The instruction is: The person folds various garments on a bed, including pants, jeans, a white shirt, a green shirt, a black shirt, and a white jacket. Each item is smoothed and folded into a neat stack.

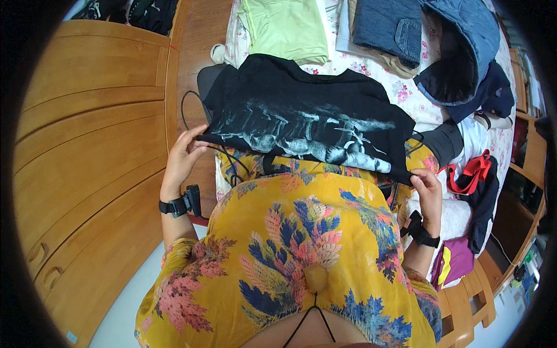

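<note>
A black T-shirt (313, 98) with a pale grey-white print is spread across my lap and the bed's near part. My left hand (188, 145) pinches its near left corner between thumb and fingers. At the near right corner, my right hand (426, 185) is closed on the shirt's edge. The cloth stretches fairly flat between both hands, its neckline lying on the far side. Dark straps with small black devices circle both my wrists. Below the shirt is my yellow, leaf-patterned garment (307, 226).
On the flowered bedsheet (401, 91) lie a lime-green garment (287, 29), folded jeans (387, 32) and a blue hooded jacket (464, 46). To the right are a red strap (473, 174) and a purple garment (455, 261). A wooden cabinet (98, 133) stands left, shelves (525, 133) right.
</note>
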Demonstrator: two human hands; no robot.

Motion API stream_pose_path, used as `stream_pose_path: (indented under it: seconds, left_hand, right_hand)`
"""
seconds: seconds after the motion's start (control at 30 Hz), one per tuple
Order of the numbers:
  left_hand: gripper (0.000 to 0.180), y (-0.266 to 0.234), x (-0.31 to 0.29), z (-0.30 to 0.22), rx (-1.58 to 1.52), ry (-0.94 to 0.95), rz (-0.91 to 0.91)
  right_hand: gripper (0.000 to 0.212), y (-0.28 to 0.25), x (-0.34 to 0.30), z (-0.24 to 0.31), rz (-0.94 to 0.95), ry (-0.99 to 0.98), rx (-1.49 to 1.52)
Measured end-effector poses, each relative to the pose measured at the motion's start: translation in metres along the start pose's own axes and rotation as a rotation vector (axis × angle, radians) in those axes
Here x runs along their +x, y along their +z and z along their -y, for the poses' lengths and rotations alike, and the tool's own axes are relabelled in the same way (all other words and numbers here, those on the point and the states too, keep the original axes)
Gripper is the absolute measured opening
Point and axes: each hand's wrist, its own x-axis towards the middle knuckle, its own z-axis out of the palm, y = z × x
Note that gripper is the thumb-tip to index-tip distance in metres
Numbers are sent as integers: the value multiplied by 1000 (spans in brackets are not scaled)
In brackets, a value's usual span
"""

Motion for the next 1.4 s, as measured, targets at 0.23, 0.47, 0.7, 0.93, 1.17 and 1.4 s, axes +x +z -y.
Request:
stream_pose_path:
  seconds: [0.23,0.47,0.7,0.93,1.17,1.4]
  left_hand:
    - [35,-30,37,-56,-69,147,-117]
    - [30,-56,93,-126,393,350,96]
    - [20,-79,133,-149,384,616,42]
    - [20,-60,216,-163,141,412,-111]
    - [13,-60,253,-201,-404,677,-600]
    - [11,-78,168,-209,-885,1036,-1051]
  right_hand:
    - [16,-27,18,57,-176,-333,210]
    - [29,-31,40,130,-77,-362,-325]
    - [15,-67,60,158,-354,-667,-482]
    - [20,-74,131,180,-521,-628,-340]
    - [13,-29,111,241,-581,-1053,-8]
    - [16,53,17,243,-641,-1742,216]
